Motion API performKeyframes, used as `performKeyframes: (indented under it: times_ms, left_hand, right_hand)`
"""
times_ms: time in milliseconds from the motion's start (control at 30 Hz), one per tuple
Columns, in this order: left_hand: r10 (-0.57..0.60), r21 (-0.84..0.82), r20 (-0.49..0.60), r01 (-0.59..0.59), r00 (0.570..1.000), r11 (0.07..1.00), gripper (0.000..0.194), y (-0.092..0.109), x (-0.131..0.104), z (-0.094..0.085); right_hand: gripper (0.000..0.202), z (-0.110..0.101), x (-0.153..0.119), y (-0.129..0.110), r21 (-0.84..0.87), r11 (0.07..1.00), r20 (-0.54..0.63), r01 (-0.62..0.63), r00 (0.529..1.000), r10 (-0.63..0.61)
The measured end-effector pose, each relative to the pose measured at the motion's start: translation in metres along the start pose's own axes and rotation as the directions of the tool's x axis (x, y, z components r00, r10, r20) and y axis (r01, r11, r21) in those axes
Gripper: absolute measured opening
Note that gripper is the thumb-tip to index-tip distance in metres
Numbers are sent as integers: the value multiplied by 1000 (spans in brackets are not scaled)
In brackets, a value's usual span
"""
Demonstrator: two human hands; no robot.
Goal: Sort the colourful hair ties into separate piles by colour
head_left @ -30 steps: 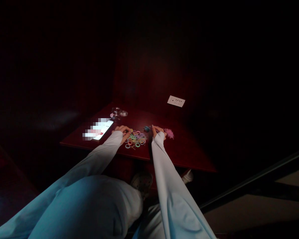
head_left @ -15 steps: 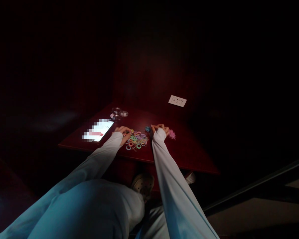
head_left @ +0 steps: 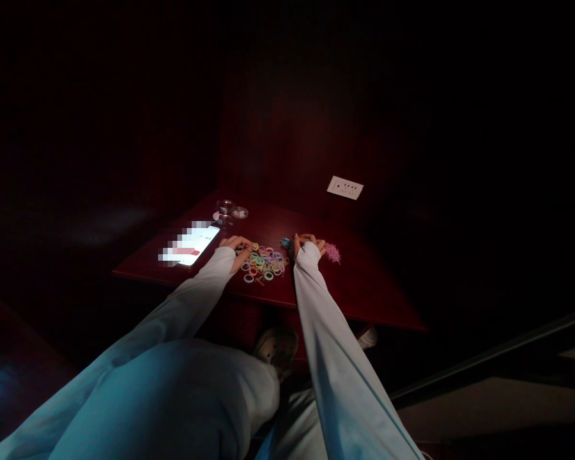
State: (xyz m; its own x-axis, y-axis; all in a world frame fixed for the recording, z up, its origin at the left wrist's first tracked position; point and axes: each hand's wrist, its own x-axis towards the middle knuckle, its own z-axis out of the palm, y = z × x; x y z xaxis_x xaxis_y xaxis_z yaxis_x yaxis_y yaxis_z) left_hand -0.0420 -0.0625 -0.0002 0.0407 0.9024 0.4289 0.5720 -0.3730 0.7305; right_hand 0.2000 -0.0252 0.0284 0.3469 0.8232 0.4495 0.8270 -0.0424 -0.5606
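Note:
A pile of colourful hair ties (head_left: 268,259), in green, purple, yellow, pink and other pastel shades, lies on the dark red table (head_left: 359,294). At the pile's left edge rests my left hand (head_left: 236,248), its fingers bent and the thumb apart from them; I see nothing held. My right hand (head_left: 309,244) is on the table right of the pile, fingers curled inward; whatever they pinch is too small or hidden to make out. A small blue cluster (head_left: 286,243) lies just left of it, and a pink cluster (head_left: 333,253) of small bands just right.
A lit phone (head_left: 191,246), partly pixelated, lies on the table's left side. Behind it stand a clear jar (head_left: 224,209) and a round clear lid or dish (head_left: 240,213). A white wall socket (head_left: 345,187) is beyond the table. Surroundings are very dark.
The camera view has shifted slightly, so the table sits a little higher in the picture. Both hands stay in nearly the same places, with small finger movements.

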Motion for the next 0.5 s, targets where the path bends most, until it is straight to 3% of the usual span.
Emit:
performKeyframes:
  times_ms: [200,367,500]
  left_hand:
    - [-21,-44,-25,20,999,999,13,1,2,-1]
    - [-20,-54,-74,16,997,998,13,5,-1,0]
    - [-41,-75,-63,36,997,997,14,5,0,-3]
  right_hand:
    - [48,1,-1,1,161,972,-88,-171,978,187]
    - [54,-4,-10,2,128,989,-100,-68,992,81]
    - [59,-11,-7,11,79,988,-188,-133,971,146]
